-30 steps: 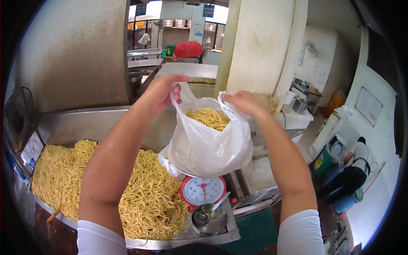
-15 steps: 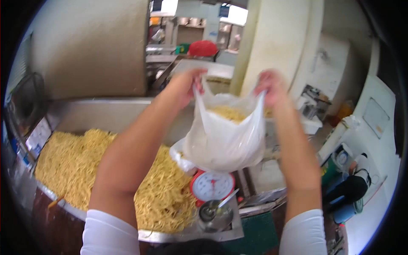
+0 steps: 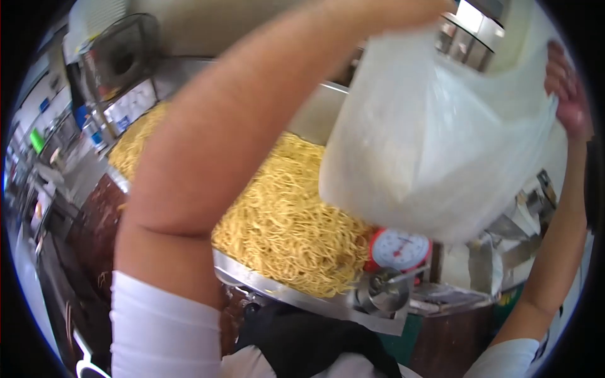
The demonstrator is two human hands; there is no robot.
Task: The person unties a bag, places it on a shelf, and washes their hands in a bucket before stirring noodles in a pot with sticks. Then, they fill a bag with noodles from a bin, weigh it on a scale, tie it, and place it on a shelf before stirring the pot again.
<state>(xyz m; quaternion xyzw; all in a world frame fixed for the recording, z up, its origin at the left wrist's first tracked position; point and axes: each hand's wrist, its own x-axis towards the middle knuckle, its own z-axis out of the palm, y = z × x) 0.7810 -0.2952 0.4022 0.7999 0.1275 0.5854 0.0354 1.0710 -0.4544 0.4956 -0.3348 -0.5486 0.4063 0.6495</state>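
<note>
A white plastic bag (image 3: 435, 138) hangs high and close in front of me, bulging at the bottom. What is inside does not show through its cloudy film. My right hand (image 3: 567, 94) is closed around the bag's right handle. At the top edge my left hand (image 3: 422, 12) is blurred and partly cut off, with the bag's left side hanging from it. Below the bag stands a red dial scale (image 3: 398, 249). A metal bowl (image 3: 382, 293) with a utensil in it sits just in front of the scale.
A heap of yellow noodles (image 3: 296, 233) fills a wide metal tray (image 3: 252, 274) to the left of the scale. Behind its far left end stands a fan (image 3: 123, 57). Metal trays or sheets (image 3: 460, 268) lie right of the scale.
Both hands have raised the bag and brought it nearer to me. My view has turned left, so the bag appears farther right and its contents no longer show.
</note>
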